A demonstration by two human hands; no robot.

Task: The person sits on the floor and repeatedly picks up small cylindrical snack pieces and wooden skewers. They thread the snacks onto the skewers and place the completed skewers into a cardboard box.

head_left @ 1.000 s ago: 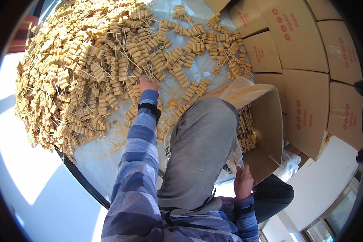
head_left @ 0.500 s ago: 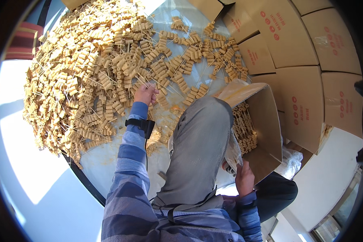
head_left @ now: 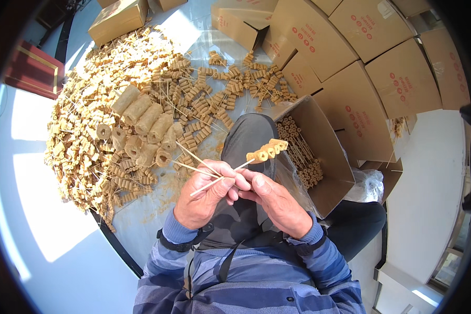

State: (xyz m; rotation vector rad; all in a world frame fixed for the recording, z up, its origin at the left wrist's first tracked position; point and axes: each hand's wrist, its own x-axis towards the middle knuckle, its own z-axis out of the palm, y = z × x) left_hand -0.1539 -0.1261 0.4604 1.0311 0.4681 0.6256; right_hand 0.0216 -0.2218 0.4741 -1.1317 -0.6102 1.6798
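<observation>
My left hand (head_left: 206, 193) is closed on the thin sticks of several skewers, in front of my raised knee. Large tan ridged tube-shaped rolls (head_left: 150, 121) fan out to the upper left of it, close to the camera. A smaller golden skewer of rolls (head_left: 267, 151) points the other way, its bare stick crossing my left fingers. My right hand (head_left: 282, 204) meets the left fingertips, its thumb and fingers pressed together; what they pinch is hidden. To the right, an open cardboard box (head_left: 327, 152) lined with clear plastic holds stacked skewers (head_left: 301, 157).
A large heap of skewered rolls (head_left: 83, 152) covers the floor at left, with looser skewers (head_left: 256, 83) beyond. Stacked cardboard boxes (head_left: 358, 110) line the right side. Another carton (head_left: 118, 23) stands behind the heap. A crumpled plastic bag (head_left: 365, 186) lies beside the open box.
My left hand has come back from the heap with skewers in it. My right hand has left the open box's edge and joined the left. The view has shifted.
</observation>
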